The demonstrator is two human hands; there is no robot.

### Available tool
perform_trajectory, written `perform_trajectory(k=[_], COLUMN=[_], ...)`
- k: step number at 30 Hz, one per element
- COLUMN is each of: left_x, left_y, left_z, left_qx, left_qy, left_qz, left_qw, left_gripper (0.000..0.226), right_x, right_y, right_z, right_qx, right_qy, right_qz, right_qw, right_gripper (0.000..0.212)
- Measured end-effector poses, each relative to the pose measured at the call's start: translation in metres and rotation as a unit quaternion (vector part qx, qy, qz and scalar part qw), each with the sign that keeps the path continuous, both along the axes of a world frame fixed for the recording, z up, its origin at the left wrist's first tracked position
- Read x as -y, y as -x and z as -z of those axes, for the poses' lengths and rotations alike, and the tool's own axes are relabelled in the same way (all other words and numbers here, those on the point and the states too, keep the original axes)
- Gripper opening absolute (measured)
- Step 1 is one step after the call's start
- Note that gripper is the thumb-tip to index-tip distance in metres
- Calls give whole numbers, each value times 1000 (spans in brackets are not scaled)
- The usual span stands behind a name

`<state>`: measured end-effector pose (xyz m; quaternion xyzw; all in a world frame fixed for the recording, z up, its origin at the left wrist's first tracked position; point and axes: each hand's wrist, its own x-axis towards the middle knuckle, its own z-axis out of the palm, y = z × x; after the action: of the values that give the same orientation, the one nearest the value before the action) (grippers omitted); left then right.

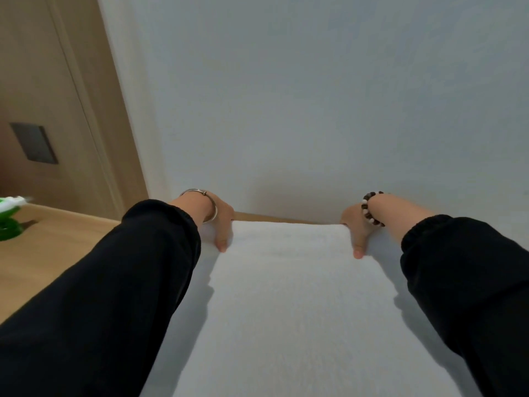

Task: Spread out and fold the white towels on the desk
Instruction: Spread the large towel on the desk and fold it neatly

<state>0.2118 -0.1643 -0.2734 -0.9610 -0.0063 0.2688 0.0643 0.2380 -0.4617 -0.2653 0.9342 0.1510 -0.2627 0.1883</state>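
Pale grey wall (315, 96) filled the upper field, and the wooden desk (57, 247) met it along a narrow strip visible between the 2 hands. The white towel (300, 310) ran from that far strip back toward the person and was held taut at its far edge. The left hand (221, 224) gripped the far-left corner with the thumb laid on top of the cloth; the remaining fingers were out of sight beneath the edge. The right hand (355, 227) gripped the far-right corner in the same manner. Holding both corners at equal height and spacing kept the edge straight and square to the wall, which a clean fold would require. White cloth also showed under both black sleeves, with shadow cast on it by the held strip; it was possibly a lower layer of the same towel, but the view did not settle this. By this evidence the spreading step was judged largely complete and the fold in progress. A silver bangle (210, 207) sat on the left wrist and a bead bracelet (369, 209) on the right. A green and white object (8, 222) stood on the desk well apart at far left, below a dark wall plate (34, 143).
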Motion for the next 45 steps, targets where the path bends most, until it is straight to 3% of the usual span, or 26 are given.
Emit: perform_trajectory(k=[4, 8, 11, 18, 23, 27, 31, 35, 39, 43, 45], left_x=[-2, 8, 12, 5, 3, 1, -3, -3, -4, -13, -17], left_y=[23, 45, 63, 129, 197, 237, 261, 273, 274, 272, 270], left_z=[-17, -49, -69, -67, -42, -14, 21, 51, 48, 67, 76], left_qx=[191, 405, 495, 576, 614, 594, 555, 540, 545, 430, 409], left_qy=[45, 2, -12, 14, 24, 1, -17, 18, 38, 27, 11], left_qz=[30, 62, 62, 104, 171, 207, 247, 261, 257, 215, 198], left_qw=[980, 912, 867, 811, 771, 777, 794, 800, 797, 877, 891], left_gripper=[28, 22, 20, 19, 28, 32, 39, 49, 75, 80, 80], right_x=[8, 13, 17, 15, 14, 18, 18, 23, 25, 22, 21], right_y=[18, 44, 65, 131, 201, 253, 280, 287, 285, 295, 300], right_z=[-26, -61, -79, -70, -41, -5, 46, 78, 71, 80, 82], right_qx=[109, 240, 364, 552, 600, 625, 585, 496, 480, 401, 373], right_qy=[-70, -140, -166, -162, -147, -203, -201, -148, -132, -95, -112], right_qz=[18, 32, 27, -31, -54, -61, -49, -38, -45, -50, -50], right_qw=[991, 960, 916, 818, 784, 751, 784, 855, 866, 910, 920], right_gripper=[47, 46, 33, 13, 25, 37, 35, 34, 53, 67, 68])
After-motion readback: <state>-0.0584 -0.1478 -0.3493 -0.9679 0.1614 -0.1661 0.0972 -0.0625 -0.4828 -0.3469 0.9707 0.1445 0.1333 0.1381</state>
